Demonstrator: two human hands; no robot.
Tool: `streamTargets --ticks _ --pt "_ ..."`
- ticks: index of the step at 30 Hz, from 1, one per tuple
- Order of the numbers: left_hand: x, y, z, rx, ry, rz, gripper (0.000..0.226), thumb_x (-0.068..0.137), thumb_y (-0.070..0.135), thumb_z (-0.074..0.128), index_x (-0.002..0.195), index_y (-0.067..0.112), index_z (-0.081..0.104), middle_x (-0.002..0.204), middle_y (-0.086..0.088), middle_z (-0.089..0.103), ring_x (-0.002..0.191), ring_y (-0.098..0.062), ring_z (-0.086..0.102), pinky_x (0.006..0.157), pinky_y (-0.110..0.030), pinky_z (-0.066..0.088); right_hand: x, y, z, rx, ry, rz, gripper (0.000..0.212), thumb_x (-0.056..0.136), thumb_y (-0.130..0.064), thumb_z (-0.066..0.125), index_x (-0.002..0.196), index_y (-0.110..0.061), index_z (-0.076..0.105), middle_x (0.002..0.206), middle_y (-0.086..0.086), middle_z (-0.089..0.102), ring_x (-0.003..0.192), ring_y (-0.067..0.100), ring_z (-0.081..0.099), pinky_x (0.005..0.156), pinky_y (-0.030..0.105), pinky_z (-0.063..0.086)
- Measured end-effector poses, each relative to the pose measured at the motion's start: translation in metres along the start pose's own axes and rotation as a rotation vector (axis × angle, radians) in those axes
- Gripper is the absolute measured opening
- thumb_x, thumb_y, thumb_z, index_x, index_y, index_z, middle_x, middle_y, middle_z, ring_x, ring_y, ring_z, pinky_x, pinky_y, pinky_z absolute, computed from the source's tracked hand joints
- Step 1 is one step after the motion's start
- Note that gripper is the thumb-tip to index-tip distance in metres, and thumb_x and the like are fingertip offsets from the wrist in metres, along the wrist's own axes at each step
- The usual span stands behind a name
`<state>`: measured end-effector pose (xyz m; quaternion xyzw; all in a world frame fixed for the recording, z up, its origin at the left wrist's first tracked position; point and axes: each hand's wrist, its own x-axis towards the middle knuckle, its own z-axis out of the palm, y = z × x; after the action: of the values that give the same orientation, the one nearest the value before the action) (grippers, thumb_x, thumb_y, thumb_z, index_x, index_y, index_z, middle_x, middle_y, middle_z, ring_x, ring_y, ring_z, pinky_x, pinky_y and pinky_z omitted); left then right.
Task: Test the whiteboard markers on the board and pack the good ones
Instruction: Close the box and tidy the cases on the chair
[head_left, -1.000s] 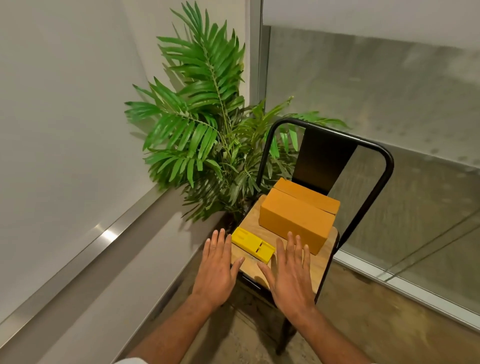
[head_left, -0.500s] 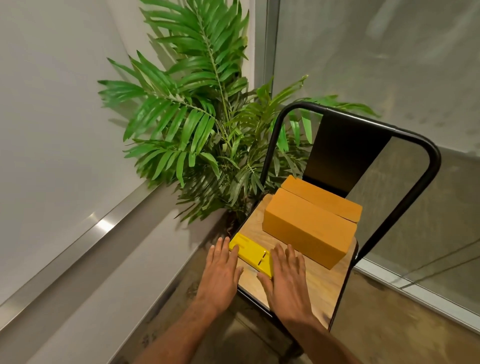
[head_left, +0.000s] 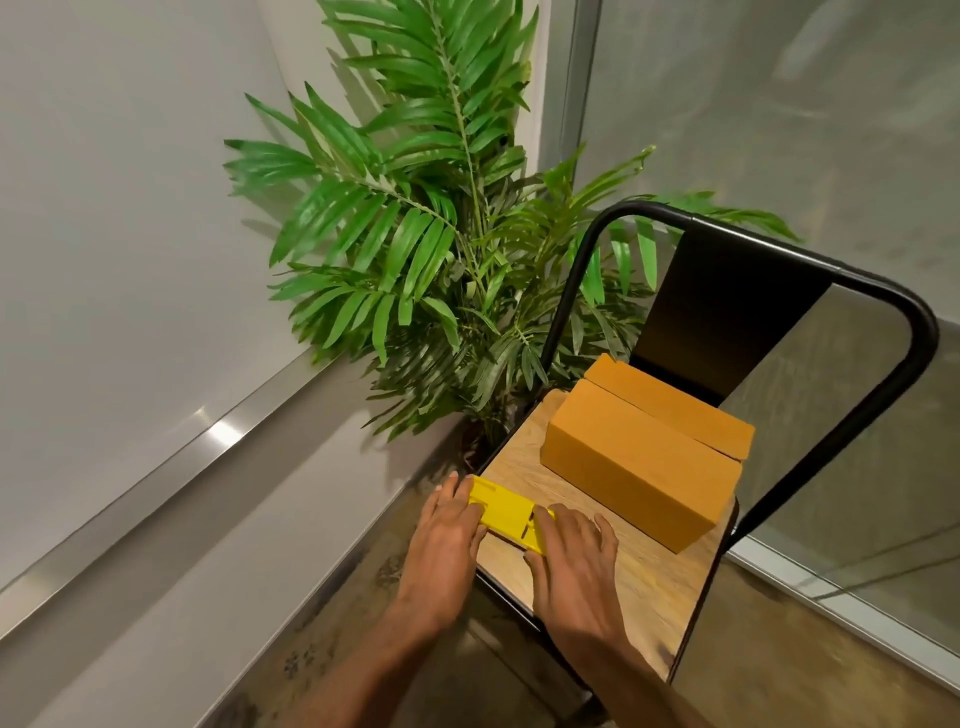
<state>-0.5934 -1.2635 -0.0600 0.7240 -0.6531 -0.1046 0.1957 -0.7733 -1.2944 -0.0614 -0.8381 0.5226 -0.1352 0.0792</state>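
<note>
Head view: we see the yellow case (head_left: 506, 512) flat at the front left corner of the chair seat (head_left: 641, 584), well in front of the cardboard box (head_left: 639, 473). Left hand (head_left: 447, 535) pinches the case's left end, fingers on top and thumb at the near edge. Right hand (head_left: 571, 561) lies spread and flat over its right end.

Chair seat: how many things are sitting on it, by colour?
Yellow: 1, the yellow case
Orange-brown: 2, the front box and the back box
Total: 3
</note>
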Motion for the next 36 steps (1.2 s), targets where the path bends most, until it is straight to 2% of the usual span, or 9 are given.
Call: streamTargets --ticks 5,8,13,17,23,26,28,32,36 --pt "-0.022 -0.006 -0.023 -0.049 0.100 -0.037 0.026 0.105 0.028 0.052 0.127 0.021 0.065 0.162 -0.003 0.036 0.156 -0.017 0.018 0.128 -0.039 0.016 -0.001 -0.027 -0.022 -0.008 0.037 -0.080 0.049 0.089 -0.025 0.071 0.134 -0.017 0.054 0.132 0.006 0.057 0.121 0.028 0.053 0.114 0.051 0.023" --pt "-0.041 -0.012 -0.045 -0.053 0.195 -0.066 0.031 0.103 0.025 0.058 0.132 0.016 0.066 0.159 -0.004 0.042 0.153 -0.017 0.026 0.127 -0.039 0.019 -0.002 -0.053 -0.038 0.007 0.065 -0.137 0.050 0.087 -0.020 0.071 0.134 -0.017 0.054 0.132 0.006 0.055 0.122 0.028 0.052 0.115 0.053 0.026" --pt "-0.079 -0.032 -0.090 -0.012 0.336 -0.122 0.033 0.095 0.016 0.071 0.128 0.013 0.069 0.150 -0.008 0.054 0.142 -0.025 0.047 0.119 -0.046 0.031 -0.007 -0.106 -0.059 0.039 0.081 -0.256 0.049 0.088 -0.017 0.068 0.135 -0.016 0.054 0.135 0.008 0.053 0.127 0.030 0.048 0.116 0.054 0.025" --pt "-0.118 -0.059 -0.124 -0.007 0.434 -0.181 0.032 0.098 0.017 0.065 0.130 0.013 0.067 0.148 -0.008 0.056 0.139 -0.027 0.052 0.116 -0.048 0.040 -0.013 -0.159 -0.072 0.060 0.076 -0.360 0.056 0.081 -0.011 0.072 0.134 -0.016 0.055 0.136 0.008 0.053 0.128 0.028 0.048 0.117 0.055 0.024" --pt "-0.188 -0.099 -0.186 -0.019 0.536 -0.300 0.030 0.105 0.026 0.051 0.128 0.015 0.067 0.151 -0.005 0.054 0.143 -0.023 0.046 0.120 -0.043 0.035 -0.033 -0.249 -0.083 0.094 0.049 -0.513 0.066 0.073 -0.009 0.077 0.134 -0.017 0.055 0.135 0.005 0.053 0.128 0.027 0.048 0.115 0.058 0.025" --pt "-0.231 -0.124 -0.214 -0.052 0.560 -0.423 0.038 0.107 0.031 0.047 0.140 0.019 0.060 0.158 0.001 0.045 0.149 -0.017 0.036 0.125 -0.036 0.025 -0.047 -0.299 -0.081 0.133 0.059 -0.603 0.058 0.077 -0.010 0.075 0.131 -0.019 0.056 0.131 0.004 0.053 0.124 0.027 0.050 0.114 0.058 0.025" --pt "-0.260 -0.139 -0.233 -0.039 0.575 -0.492 0.040 0.106 0.030 0.047 0.145 0.020 0.056 0.160 0.005 0.041 0.151 -0.015 0.033 0.126 -0.030 0.020 -0.057 -0.332 -0.077 0.179 0.069 -0.662 0.054 0.080 -0.010 0.073 0.131 -0.019 0.056 0.131 0.003 0.053 0.124 0.027 0.050 0.114 0.058 0.026" --pt "-0.314 -0.161 -0.271 -0.030 0.618 -0.599 0.039 0.105 0.026 0.051 0.143 0.021 0.057 0.159 0.005 0.041 0.150 -0.015 0.031 0.125 -0.032 0.021 -0.078 -0.398 -0.065 0.260 0.067 -0.764 0.053 0.081 -0.008 0.074 0.131 -0.016 0.056 0.132 0.006 0.055 0.122 0.028 0.052 0.112 0.061 0.028" --pt "-0.366 -0.185 -0.298 -0.039 0.648 -0.709 0.040 0.105 0.021 0.053 0.145 0.019 0.055 0.156 0.002 0.046 0.148 -0.017 0.037 0.122 -0.023 0.013 -0.097 -0.459 -0.048 0.279 0.026 -0.864 0.054 0.082 -0.007 0.074 0.132 -0.017 0.055 0.131 0.006 0.056 0.122 0.028 0.052 0.113 0.058 0.030"
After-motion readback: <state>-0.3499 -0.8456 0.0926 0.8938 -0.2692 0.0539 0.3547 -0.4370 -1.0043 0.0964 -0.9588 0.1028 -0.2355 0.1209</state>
